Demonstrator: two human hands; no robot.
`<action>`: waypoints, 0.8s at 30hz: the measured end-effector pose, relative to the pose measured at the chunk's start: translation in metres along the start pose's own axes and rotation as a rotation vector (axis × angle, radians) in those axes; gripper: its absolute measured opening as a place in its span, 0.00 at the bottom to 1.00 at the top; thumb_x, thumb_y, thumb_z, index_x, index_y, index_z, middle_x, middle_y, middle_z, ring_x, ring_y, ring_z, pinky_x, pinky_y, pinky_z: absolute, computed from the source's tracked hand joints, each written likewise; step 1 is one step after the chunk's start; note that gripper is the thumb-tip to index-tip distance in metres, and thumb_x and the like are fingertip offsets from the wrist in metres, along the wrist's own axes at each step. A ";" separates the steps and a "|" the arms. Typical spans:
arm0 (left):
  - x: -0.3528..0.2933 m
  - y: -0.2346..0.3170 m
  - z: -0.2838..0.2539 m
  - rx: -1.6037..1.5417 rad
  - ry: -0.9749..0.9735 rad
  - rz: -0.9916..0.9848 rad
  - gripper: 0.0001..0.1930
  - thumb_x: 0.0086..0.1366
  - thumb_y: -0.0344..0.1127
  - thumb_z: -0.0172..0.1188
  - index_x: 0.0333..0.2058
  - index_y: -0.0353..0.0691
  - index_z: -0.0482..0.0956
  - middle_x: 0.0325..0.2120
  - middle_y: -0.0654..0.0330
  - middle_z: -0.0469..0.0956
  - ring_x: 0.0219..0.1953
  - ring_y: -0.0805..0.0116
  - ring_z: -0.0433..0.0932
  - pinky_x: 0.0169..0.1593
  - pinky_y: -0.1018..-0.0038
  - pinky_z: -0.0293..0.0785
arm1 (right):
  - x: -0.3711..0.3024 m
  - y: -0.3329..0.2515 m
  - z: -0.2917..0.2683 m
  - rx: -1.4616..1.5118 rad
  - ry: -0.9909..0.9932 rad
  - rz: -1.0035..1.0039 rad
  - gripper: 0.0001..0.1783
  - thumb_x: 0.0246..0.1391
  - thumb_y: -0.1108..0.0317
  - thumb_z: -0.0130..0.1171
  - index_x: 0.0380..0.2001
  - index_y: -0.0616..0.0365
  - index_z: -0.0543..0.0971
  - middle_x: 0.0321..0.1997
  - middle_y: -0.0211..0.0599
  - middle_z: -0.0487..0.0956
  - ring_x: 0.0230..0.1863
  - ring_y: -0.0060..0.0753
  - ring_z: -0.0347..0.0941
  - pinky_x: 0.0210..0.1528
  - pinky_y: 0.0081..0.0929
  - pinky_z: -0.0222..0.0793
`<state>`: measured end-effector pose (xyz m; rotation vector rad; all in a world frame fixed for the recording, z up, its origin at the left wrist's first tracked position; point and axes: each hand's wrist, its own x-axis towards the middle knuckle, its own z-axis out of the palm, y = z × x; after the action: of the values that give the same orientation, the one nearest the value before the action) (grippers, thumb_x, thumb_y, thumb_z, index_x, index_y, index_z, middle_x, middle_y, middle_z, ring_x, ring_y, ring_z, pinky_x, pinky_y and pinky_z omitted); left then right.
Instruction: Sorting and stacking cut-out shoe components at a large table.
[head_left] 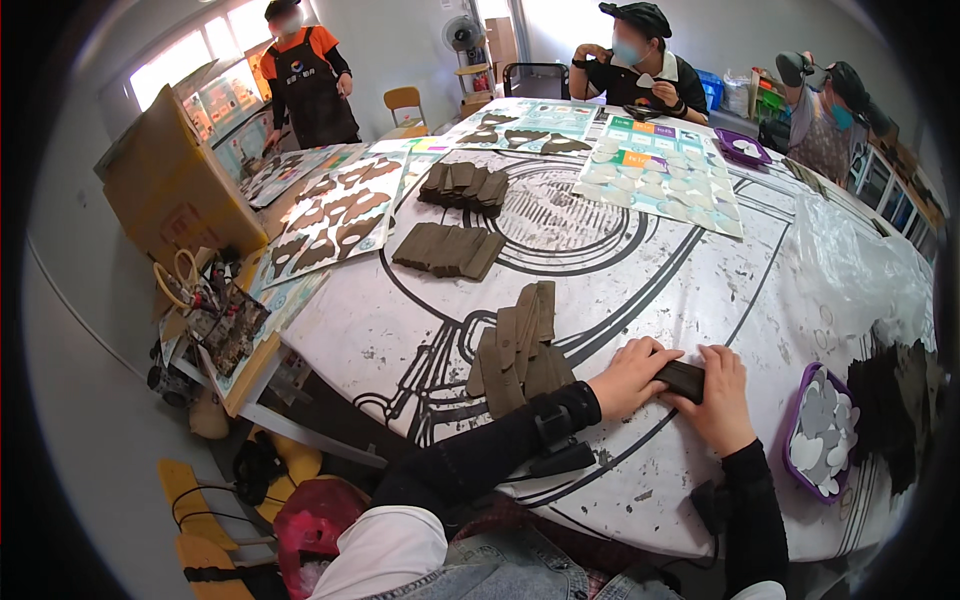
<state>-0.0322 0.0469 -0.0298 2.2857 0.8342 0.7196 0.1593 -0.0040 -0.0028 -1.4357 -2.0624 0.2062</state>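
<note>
Bimanual grip at the near side of the table: the left hand and the right hand are closed on opposite ends of a dark brown bundle, held between them just above or on the printed cover; which of the two cannot be told. Fingers of both hands curl over its ends, leaving the middle exposed. The bundle appears to consist of flat pieces with their edges aligned, though the single layers are too small to count.

Left of the hands, a loose pile of brown strips lies spread at mixed angles, near the left forearm. Beyond it are two ordered groups, a nearer row and a farther row, each of overlapping strips facing much the same way.

State of progress, as judged from the arrangement: the two rows seem to be sorted, the bundle is probably being squared up, and the loose pile remains unordered. A dark heap at the right edge, beside a purple basket of grey and white ovals, may also be left to handle; its separate pieces are indistinct.
</note>
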 end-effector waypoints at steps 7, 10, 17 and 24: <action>-0.001 -0.003 0.003 0.046 0.148 -0.002 0.27 0.58 0.31 0.58 0.57 0.44 0.66 0.47 0.51 0.66 0.50 0.52 0.64 0.56 0.63 0.59 | -0.012 0.017 0.013 -0.268 -0.070 0.015 0.49 0.42 0.49 0.68 0.57 0.75 0.59 0.61 0.56 0.59 0.63 0.55 0.53 0.65 0.45 0.47; 0.001 -0.002 0.000 0.029 0.166 0.012 0.26 0.57 0.31 0.59 0.56 0.44 0.67 0.46 0.52 0.66 0.50 0.52 0.64 0.55 0.63 0.60 | -0.012 0.015 0.015 -0.236 -0.065 -0.023 0.51 0.42 0.49 0.68 0.59 0.74 0.57 0.63 0.56 0.57 0.65 0.55 0.51 0.66 0.45 0.46; 0.003 -0.006 -0.005 0.135 0.087 0.051 0.24 0.54 0.31 0.60 0.51 0.44 0.69 0.44 0.53 0.68 0.48 0.52 0.66 0.51 0.61 0.62 | 0.003 -0.010 -0.003 -0.076 0.075 -0.059 0.53 0.37 0.58 0.72 0.63 0.65 0.54 0.60 0.52 0.60 0.61 0.53 0.55 0.63 0.44 0.50; 0.004 -0.011 0.009 0.121 0.180 0.096 0.24 0.51 0.30 0.59 0.48 0.37 0.68 0.43 0.51 0.68 0.48 0.50 0.67 0.51 0.60 0.62 | -0.004 -0.001 0.009 -0.055 -0.045 -0.130 0.34 0.42 0.72 0.64 0.55 0.64 0.65 0.48 0.48 0.68 0.51 0.52 0.62 0.56 0.41 0.59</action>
<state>-0.0278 0.0537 -0.0427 2.4085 0.8758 0.9523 0.1540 -0.0057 -0.0112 -1.3338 -2.2054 0.1307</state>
